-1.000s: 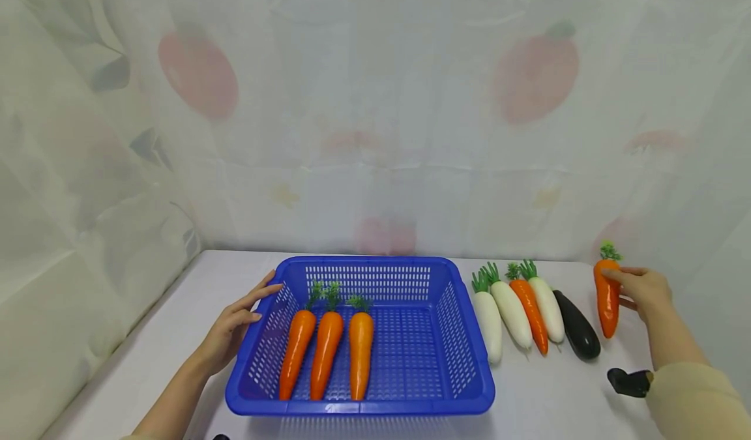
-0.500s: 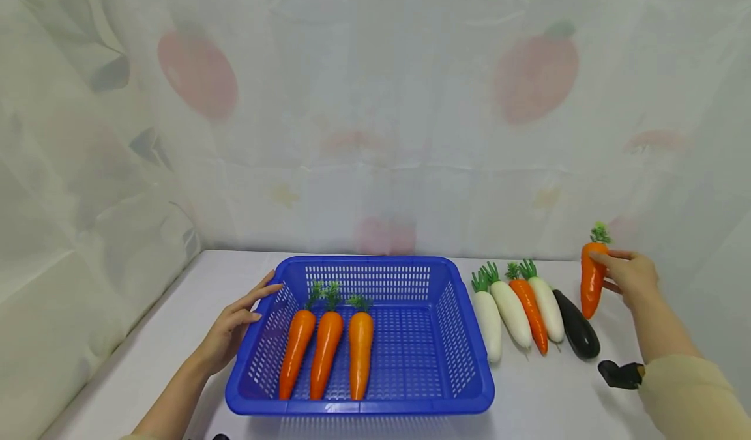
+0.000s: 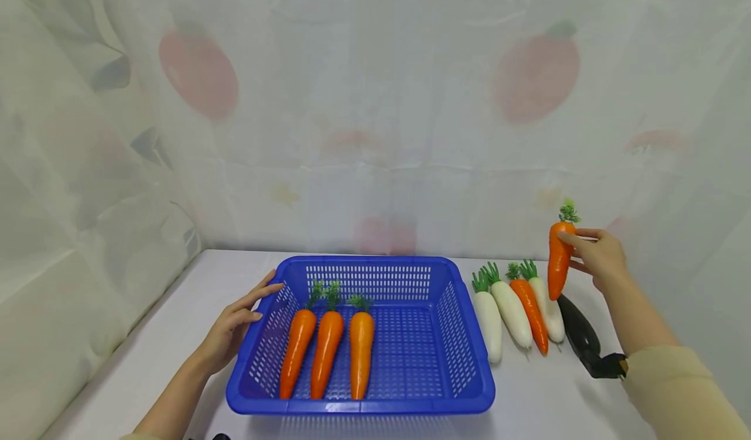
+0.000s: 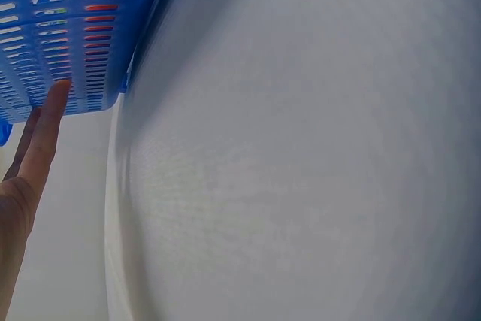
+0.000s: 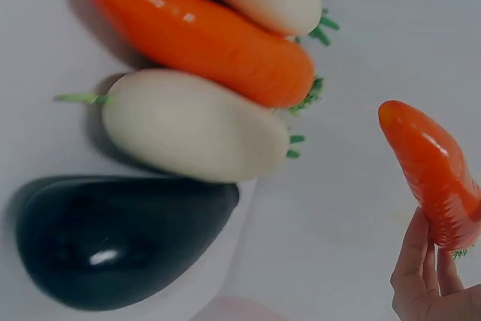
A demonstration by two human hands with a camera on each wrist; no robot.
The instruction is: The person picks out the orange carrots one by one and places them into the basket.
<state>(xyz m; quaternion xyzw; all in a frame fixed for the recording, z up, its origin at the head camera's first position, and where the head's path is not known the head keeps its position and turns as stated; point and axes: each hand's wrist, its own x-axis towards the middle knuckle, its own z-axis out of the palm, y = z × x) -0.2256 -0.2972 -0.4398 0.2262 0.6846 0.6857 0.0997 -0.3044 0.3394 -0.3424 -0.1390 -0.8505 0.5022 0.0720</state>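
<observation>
My right hand [image 3: 604, 257] pinches an orange carrot [image 3: 560, 264] near its leafy top, its tip hanging down over the far right of the table. In the right wrist view this carrot [image 5: 436, 171] is held between fingers and thumb. My left hand [image 3: 231, 326] touches the left side of a blue plastic basket [image 3: 360, 407]; the left wrist view shows straight fingers [image 4: 43, 140] against its slotted wall. Three carrots, one of them the paler carrot [image 3: 360, 355], lie side by side in the basket's left half.
Right of the basket lies a row: two white radishes, the nearer being this radish [image 3: 488, 326], then a carrot [image 3: 530, 313], another white radish [image 3: 551, 319] and a dark eggplant [image 3: 577, 326]. A patterned curtain [image 3: 375, 133] hangs behind the white table [image 3: 534, 401].
My right hand has lifted the carrot and carried it left, from beyond the eggplant to above the row. My left hand and the basket have stayed in place.
</observation>
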